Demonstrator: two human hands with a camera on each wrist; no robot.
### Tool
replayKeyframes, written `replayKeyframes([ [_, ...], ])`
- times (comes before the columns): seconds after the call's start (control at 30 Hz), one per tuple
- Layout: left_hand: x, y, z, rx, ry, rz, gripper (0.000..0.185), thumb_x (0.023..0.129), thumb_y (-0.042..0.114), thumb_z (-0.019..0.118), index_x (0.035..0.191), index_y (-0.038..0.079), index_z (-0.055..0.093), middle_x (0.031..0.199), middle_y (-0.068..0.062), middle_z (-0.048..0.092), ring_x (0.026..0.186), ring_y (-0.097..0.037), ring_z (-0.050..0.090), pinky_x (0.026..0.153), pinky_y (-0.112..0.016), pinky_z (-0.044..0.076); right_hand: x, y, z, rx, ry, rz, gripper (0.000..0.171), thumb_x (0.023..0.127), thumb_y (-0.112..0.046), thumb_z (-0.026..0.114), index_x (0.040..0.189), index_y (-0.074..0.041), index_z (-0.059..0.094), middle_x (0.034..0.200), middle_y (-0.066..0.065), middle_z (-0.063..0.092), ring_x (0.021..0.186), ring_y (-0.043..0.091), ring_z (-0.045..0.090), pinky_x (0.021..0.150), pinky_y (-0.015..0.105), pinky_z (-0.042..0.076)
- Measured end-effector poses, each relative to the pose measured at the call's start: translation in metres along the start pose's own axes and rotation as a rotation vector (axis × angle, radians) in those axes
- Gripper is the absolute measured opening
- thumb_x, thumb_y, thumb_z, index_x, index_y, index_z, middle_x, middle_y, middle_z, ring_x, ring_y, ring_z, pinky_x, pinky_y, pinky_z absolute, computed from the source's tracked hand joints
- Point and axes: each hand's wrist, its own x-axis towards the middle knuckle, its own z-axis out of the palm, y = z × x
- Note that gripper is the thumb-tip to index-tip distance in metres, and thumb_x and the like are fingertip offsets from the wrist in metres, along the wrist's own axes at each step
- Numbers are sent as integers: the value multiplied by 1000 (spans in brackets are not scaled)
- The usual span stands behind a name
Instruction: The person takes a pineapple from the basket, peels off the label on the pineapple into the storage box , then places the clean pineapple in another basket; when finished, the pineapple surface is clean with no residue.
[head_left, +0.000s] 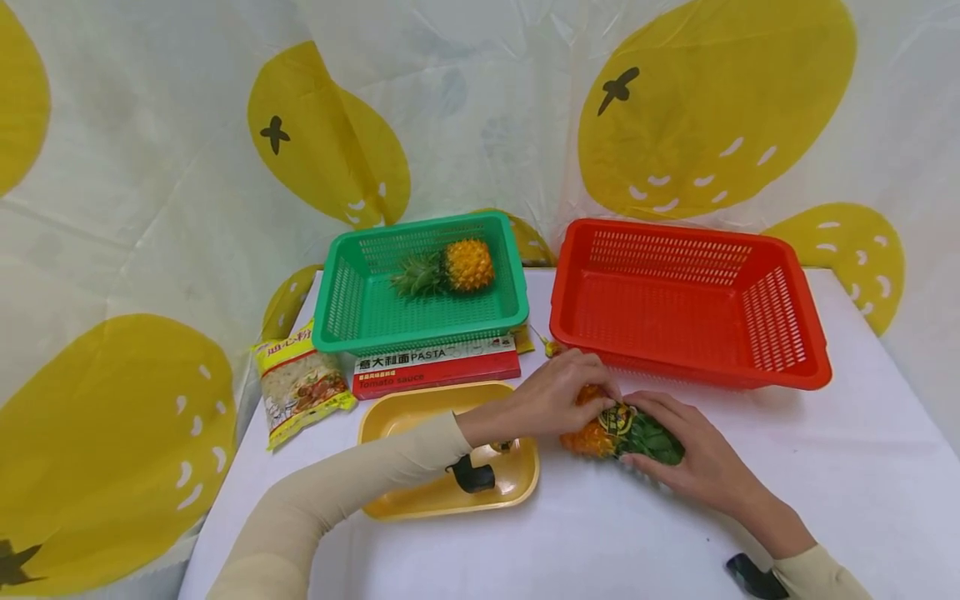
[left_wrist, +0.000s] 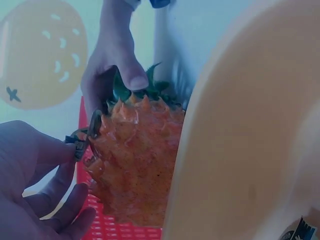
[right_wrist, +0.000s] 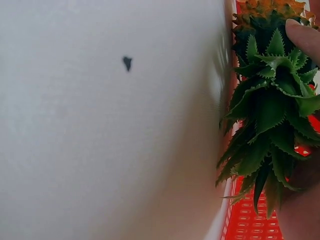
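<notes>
Both hands on orange pineapple point(head_left: 600, 433): right hand point(head_left: 690, 454) wraps leafy crown, steadying; left hand point(head_left: 555, 396) apparently pinches its tag point(left_wrist: 79, 145) between fingertips.

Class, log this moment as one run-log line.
left hand: pinches tag | right hand: grips pineapple leaves | pineapple: on table, before red basket

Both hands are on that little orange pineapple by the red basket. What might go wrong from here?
The left hand pinches a small tag on the pineapple; a pull might tear it. The right hand grips the spiky green crown, which could prick the fingers or slip. The yellow tray lies under the left forearm, so a sleeve might nudge it.
</notes>
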Motion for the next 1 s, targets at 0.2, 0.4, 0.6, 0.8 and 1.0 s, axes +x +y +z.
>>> replayKeyframes([
  [0.2, 1, 4, -4, -32, 5, 38, 10, 101, 15, 74, 110, 13, 79, 104, 5, 68, 101, -8, 60, 91, -14, 43, 2, 2, -1, 14, -3, 6, 80, 78, -35, 97, 148, -18, 61, 142, 4, 59, 122, 28, 56, 94, 63, 49],
  [0.4, -4, 12, -17, -170, 59, 53, 10, 99, 11, 77, 109, 10, 78, 102, 4, 71, 92, -4, 59, 83, -18, 50, 1, 4, 0, 37, -3, 19, 79, 80, -35, 96, 148, -19, 61, 142, 5, 59, 121, 32, 57, 93, 67, 49],
  [0.6, -24, 3, -38, -343, 47, -19, 7, 99, 4, 75, 105, 6, 75, 98, -1, 71, 85, -3, 64, 79, -22, 57, 0, 5, 1, 33, 18, 5, 81, 77, -33, 97, 149, -20, 61, 141, 4, 60, 122, 32, 58, 94, 67, 49],
  [0.8, -58, -19, -58, -357, 3, -140, 5, 100, 5, 73, 104, 8, 75, 97, 2, 70, 87, -7, 66, 79, -27, 59, 2, 3, 2, 24, 13, 1, 80, 79, -35, 96, 149, -20, 61, 141, 4, 60, 123, 33, 58, 95, 68, 48],
  [1.0, -95, -36, -69, -311, -18, -220, 4, 99, 7, 75, 102, 10, 74, 97, 5, 70, 86, -9, 66, 78, -29, 59, 2, 2, 2, 23, 3, 2, 80, 79, -37, 95, 150, -20, 60, 142, 5, 60, 123, 34, 57, 95, 67, 48],
])
